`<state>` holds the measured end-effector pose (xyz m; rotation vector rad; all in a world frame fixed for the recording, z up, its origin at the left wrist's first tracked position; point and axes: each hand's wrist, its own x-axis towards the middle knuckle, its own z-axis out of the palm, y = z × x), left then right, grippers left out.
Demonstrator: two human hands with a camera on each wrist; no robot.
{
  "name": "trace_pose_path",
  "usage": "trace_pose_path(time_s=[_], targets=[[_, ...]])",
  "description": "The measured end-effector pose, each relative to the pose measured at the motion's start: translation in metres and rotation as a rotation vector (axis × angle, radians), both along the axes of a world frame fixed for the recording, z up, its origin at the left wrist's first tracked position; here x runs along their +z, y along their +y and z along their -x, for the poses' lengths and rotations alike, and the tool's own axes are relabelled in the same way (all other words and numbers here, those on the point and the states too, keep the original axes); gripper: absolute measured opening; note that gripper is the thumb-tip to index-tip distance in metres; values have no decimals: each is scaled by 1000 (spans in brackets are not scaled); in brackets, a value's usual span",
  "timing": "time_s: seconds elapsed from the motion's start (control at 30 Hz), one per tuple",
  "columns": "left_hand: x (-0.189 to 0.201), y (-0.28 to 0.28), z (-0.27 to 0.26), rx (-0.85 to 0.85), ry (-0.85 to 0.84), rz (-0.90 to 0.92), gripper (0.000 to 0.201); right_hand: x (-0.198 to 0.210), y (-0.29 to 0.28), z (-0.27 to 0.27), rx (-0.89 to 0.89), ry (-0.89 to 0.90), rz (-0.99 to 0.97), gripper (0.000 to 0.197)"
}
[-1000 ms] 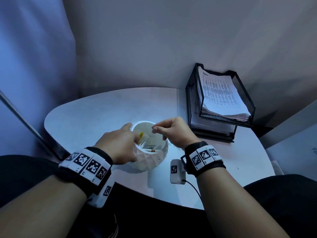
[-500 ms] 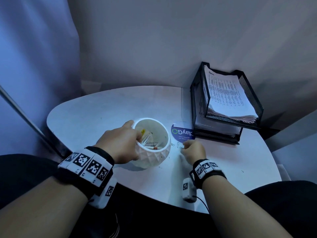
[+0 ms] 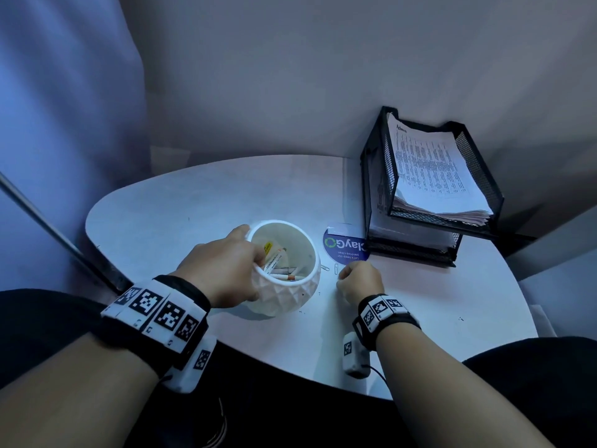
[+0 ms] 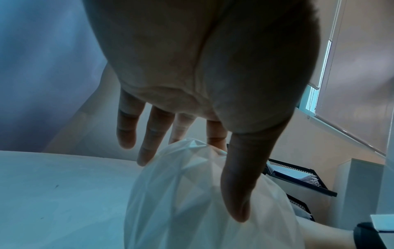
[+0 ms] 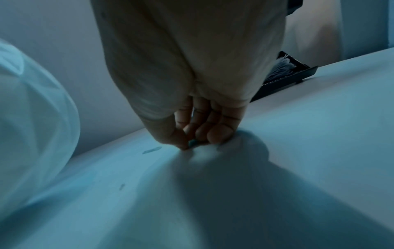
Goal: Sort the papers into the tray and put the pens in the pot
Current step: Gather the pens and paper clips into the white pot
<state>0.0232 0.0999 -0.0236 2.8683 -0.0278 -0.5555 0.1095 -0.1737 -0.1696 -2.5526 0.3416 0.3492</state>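
On a pale rounded worktop (image 3: 200, 208), the left hand (image 3: 223, 270) grips the rim of a white faceted ceramic pot (image 3: 287, 295), thumb outside, a finger hooked inside. Several pens (image 3: 281, 271) lie in the pot. The right hand (image 3: 358, 281) presses curled fingertips (image 5: 219, 134) to the worktop beside small paperclips (image 3: 336, 269); whether it pinches one is unclear. A stacked black mesh tray (image 3: 478, 163) holding printed papers (image 3: 433, 169) stands at the far right.

Head view steeply down from above, both wrist views close along palms, all sharing white faceted pot (image 3: 284, 286) and mesh tray (image 3: 429, 202).
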Motion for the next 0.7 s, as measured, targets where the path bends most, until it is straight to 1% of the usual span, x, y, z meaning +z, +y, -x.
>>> trace_pose_path(time_s=[0.1, 0.2, 0.27, 0.4, 0.5, 0.63, 0.7], targets=[[0, 0, 0, 5, -3, 9, 38, -1, -1, 3, -19, -13, -1, 17], [0, 2, 2, 13, -3, 9, 39, 0, -7, 4, -116, -63, -76, 12], [0, 4, 2, 15, -9, 5, 38, 0, -10, 5, -135, -92, -113, 15], [1, 3, 0, 6, -15, 6, 39, -3, -8, 9, -68, -92, -111, 16], [2, 1, -1, -1, -18, 17, 39, -3, -9, 8, -26, -55, -73, 19], [1, 1, 0, -1, -16, 15, 40, 0, -10, 7, 8, -32, -11, 11], [1, 2, 0, 0, -19, 14, 40, 0, -11, 8, 16, -49, -3, 13]])
